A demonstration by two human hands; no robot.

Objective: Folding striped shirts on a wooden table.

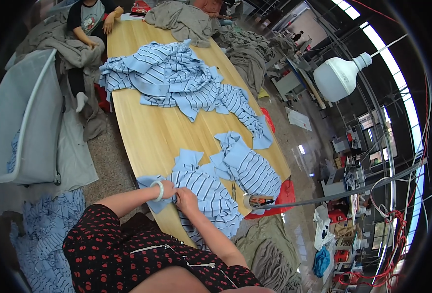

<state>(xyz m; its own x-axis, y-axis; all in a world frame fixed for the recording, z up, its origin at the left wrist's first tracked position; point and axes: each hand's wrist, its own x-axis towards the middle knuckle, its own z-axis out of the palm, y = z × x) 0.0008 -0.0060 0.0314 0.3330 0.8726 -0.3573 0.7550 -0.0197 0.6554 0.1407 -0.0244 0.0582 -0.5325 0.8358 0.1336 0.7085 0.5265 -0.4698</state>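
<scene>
A light blue garment with dark stripes lies at the near end of the wooden table, partly over its edge. My left hand, with a pale bangle on its wrist, closes its fingers on the garment's plain blue edge. Right beside it, nearly touching, my right hand pinches the same cloth. The fingertips are small in view, and anything finer between them cannot be made out. A second striped garment lies folded over to the right. Dark thread snips rest between the two garments.
A large heap of striped garments covers the middle of the table. An open can of tools stands at the right edge. Left are a grey wheeled bin and clothes on the floor. A bulb hangs at right.
</scene>
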